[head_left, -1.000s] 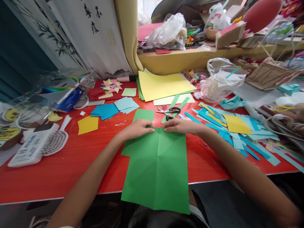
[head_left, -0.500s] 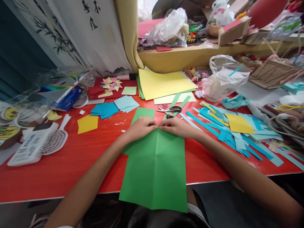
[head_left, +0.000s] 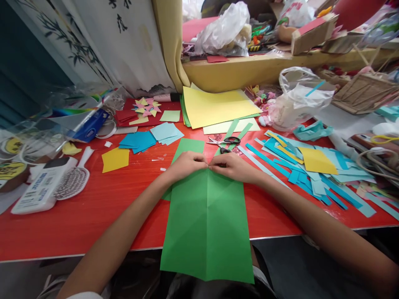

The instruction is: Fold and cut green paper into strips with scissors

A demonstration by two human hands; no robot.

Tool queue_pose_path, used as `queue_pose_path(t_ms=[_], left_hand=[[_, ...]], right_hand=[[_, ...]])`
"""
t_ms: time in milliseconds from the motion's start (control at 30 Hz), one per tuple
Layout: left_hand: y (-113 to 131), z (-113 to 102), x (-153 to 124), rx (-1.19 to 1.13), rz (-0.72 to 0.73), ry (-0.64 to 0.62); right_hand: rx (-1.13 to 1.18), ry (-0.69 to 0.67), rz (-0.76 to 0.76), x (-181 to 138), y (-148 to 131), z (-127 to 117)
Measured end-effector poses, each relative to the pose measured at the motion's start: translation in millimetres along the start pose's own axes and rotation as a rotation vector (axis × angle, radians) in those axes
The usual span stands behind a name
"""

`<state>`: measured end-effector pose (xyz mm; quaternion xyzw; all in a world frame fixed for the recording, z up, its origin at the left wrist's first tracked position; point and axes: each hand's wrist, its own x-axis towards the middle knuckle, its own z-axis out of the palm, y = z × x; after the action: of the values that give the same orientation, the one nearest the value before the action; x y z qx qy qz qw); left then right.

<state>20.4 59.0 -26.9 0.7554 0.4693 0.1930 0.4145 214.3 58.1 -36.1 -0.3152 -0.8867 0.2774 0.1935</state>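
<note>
- Head view, and at far left a glossy white plastic bottle (head_left: pixel 40 191) with a dark cap lies against a paddle hairbrush (head_left: pixel 73 180), oval and bristled, on the shiny red tabletop (head_left: pixel 124 224).
- Next, a matte yellow paper piece (head_left: pixel 115 160), then fanned squares of blue paper (head_left: pixel 137 142).
- Here's the left hand (head_left: pixel 188 165), fingers curled, pinching the top edge of the green paper sheet (head_left: pixel 205 224).
- Centre stage, that sheet: smooth, oblong, creased down its middle, its lower end jutting past the table edge.
- Steel-bladed scissors (head_left: pixel 225 141) with black loop handles sit just beyond.
- The right hand (head_left: pixel 232 167) pinches too, its fingertips meeting the left's at the crease.
- Far right, thin blue paper strips (head_left: pixel 316 182) tangle in a flat heap.
</note>
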Motion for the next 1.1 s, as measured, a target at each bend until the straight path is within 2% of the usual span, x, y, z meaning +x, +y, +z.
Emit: queue_pose_path(t_ms=[267, 700, 767, 933, 1100], left_hand=[[0.6, 1.8, 0.8, -0.051, -0.077, 0.031], [-1.4, 1.3, 0.4, -0.113, -0.09, 0.001], [-0.3, -0.6, 1.0, -0.06, -0.083, 0.014], [-3.1, -9.4, 3.3, 0.2, -0.026, 0.196], [-10.4, -21.7, -1.0, 0.411, -0.146, 0.098]], right_hand=[[-0.051, 0.036, -0.08, 0.3, 3.6, 3.9], [-0.085, 0.021, -0.069, 0.2, 5.6, 2.3], [-0.064, -0.014, -0.038, 0.8, 6.4, -1.9], [-0.056, -0.092, 0.025, 0.3, 10.9, -10.3], [-0.283, -0.066, 0.056, -1.3, 14.4, -9.2]])
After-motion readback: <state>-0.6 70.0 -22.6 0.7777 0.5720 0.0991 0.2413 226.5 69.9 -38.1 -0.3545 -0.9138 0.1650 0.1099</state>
